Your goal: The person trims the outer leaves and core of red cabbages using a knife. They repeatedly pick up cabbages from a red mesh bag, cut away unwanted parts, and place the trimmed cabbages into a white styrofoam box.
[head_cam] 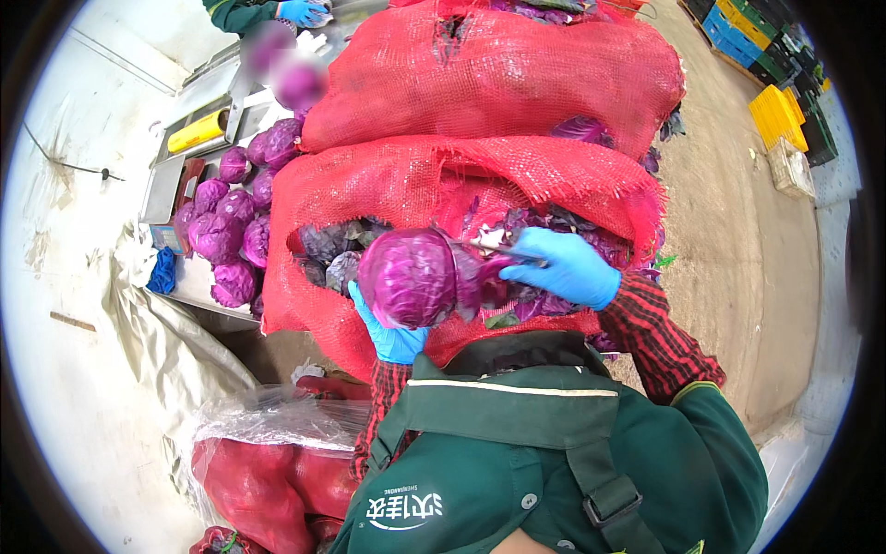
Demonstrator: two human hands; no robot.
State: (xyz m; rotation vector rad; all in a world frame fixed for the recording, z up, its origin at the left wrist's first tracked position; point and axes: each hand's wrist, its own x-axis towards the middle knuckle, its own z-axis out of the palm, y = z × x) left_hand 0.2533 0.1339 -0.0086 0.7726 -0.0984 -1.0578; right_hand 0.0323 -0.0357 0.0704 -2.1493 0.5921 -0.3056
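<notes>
My left hand, in a blue glove, holds a red cabbage from below and its left side. A knife with a thin dark blade is in my right hand, also gloved in blue. Its blade lies near the cabbage's right side, where a purple outer leaf sticks out towards my right fingers. Whether the edge touches the head is hard to tell. Beneath my hands lies an opened red mesh sack, with darker cabbages at left and loose leaves at right.
Beyond it lies another filled red mesh sack. Several peeled red cabbages sit on a metal table at left, beside a yellow roll. A co-worker's gloved hand shows at top. Wrapped sacks stand lower left; yellow crates far right.
</notes>
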